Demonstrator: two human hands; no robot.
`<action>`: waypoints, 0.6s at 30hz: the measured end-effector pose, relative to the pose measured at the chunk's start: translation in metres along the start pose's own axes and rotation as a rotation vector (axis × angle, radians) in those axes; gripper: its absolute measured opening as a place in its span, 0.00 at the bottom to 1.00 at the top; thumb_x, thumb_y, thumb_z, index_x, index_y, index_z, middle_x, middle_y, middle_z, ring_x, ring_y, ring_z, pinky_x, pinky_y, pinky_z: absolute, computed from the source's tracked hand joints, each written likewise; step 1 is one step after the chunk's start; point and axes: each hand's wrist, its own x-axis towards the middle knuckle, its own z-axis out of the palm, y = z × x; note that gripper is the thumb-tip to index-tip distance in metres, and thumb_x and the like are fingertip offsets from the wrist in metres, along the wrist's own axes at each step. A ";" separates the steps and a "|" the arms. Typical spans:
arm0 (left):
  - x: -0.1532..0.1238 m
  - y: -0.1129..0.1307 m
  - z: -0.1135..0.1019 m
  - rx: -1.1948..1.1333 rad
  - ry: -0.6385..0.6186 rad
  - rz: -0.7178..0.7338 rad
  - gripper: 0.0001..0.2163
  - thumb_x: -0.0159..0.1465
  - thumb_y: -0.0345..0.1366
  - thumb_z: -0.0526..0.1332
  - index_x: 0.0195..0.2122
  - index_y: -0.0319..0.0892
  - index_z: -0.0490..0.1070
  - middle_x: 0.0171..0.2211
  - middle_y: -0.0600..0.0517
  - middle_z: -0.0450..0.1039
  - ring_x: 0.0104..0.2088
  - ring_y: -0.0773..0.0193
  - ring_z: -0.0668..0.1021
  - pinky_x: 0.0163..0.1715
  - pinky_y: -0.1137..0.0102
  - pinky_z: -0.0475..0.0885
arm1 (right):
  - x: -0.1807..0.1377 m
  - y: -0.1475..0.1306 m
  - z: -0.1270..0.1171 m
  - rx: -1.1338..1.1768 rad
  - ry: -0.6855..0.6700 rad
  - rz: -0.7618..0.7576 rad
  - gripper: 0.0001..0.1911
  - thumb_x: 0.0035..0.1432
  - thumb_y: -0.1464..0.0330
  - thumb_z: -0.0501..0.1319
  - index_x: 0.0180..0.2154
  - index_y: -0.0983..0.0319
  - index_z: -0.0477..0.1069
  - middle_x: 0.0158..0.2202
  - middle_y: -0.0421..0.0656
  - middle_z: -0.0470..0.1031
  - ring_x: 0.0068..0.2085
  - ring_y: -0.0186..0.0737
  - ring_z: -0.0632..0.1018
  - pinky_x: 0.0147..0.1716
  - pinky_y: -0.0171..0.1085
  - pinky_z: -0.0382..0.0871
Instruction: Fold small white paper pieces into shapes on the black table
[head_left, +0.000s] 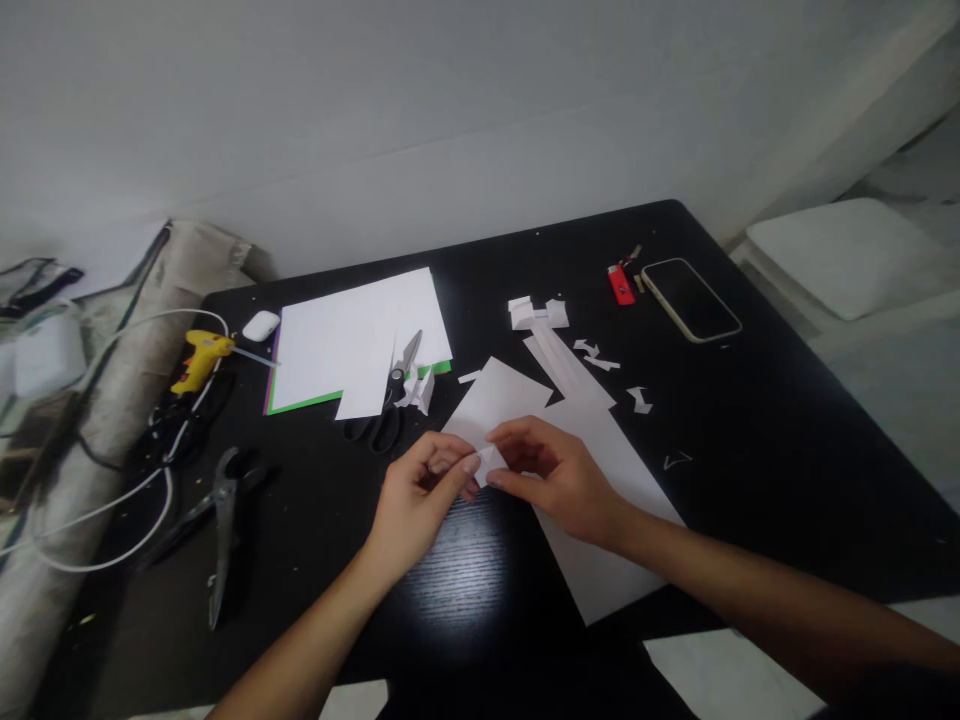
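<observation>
Between my two hands is a small folded piece of white paper (491,463), held above the table. My left hand (424,485) pinches its left edge between thumb and fingers. On the other side, my right hand (562,480) grips it with thumb and forefinger. Under and beside my right hand lie white paper sheets (600,560), partly hidden by the hand and forearm. Black-handled scissors (397,375) rest to the left, their blades on a stack of white paper (337,330). A crumpled paper scrap (420,390) sits against them.
Folded paper pieces (551,350) lie beyond my hands, with cut scraps (596,355) nearby. A red lighter (620,284) and a phone (691,299) are at the back right. On the left are a yellow glue gun (201,360) with a white cable, a white case (261,326) and pliers (223,500).
</observation>
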 end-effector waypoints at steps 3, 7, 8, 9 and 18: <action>0.000 0.002 0.000 0.010 0.032 -0.002 0.10 0.65 0.41 0.70 0.35 0.39 0.75 0.25 0.54 0.77 0.25 0.67 0.79 0.28 0.73 0.77 | 0.000 0.000 0.000 -0.041 0.009 -0.036 0.13 0.55 0.69 0.72 0.44 0.56 0.78 0.36 0.39 0.78 0.37 0.38 0.79 0.42 0.39 0.78; -0.001 0.002 0.001 0.032 0.052 0.018 0.09 0.65 0.39 0.70 0.34 0.39 0.76 0.23 0.55 0.76 0.24 0.68 0.78 0.28 0.74 0.75 | -0.001 0.001 0.001 -0.095 -0.011 -0.076 0.10 0.58 0.68 0.71 0.43 0.55 0.79 0.32 0.38 0.76 0.34 0.37 0.78 0.39 0.39 0.78; -0.001 0.002 0.001 0.036 0.053 0.022 0.08 0.65 0.39 0.70 0.34 0.40 0.76 0.23 0.55 0.76 0.24 0.68 0.78 0.28 0.75 0.74 | -0.001 0.001 0.001 -0.111 -0.016 -0.087 0.09 0.58 0.68 0.71 0.42 0.56 0.79 0.31 0.38 0.77 0.34 0.38 0.78 0.38 0.39 0.78; -0.001 0.002 0.001 0.039 0.053 0.025 0.08 0.65 0.38 0.70 0.34 0.40 0.76 0.23 0.55 0.76 0.24 0.69 0.78 0.28 0.75 0.74 | -0.001 0.001 0.001 -0.129 -0.023 -0.102 0.08 0.59 0.69 0.70 0.42 0.56 0.80 0.32 0.38 0.77 0.34 0.38 0.78 0.38 0.40 0.78; -0.003 0.003 0.001 0.090 0.059 0.048 0.08 0.66 0.38 0.69 0.34 0.40 0.76 0.23 0.54 0.77 0.25 0.68 0.79 0.28 0.75 0.74 | -0.001 0.001 -0.001 -0.235 -0.043 -0.291 0.06 0.62 0.70 0.69 0.40 0.55 0.84 0.41 0.43 0.82 0.38 0.40 0.82 0.37 0.39 0.79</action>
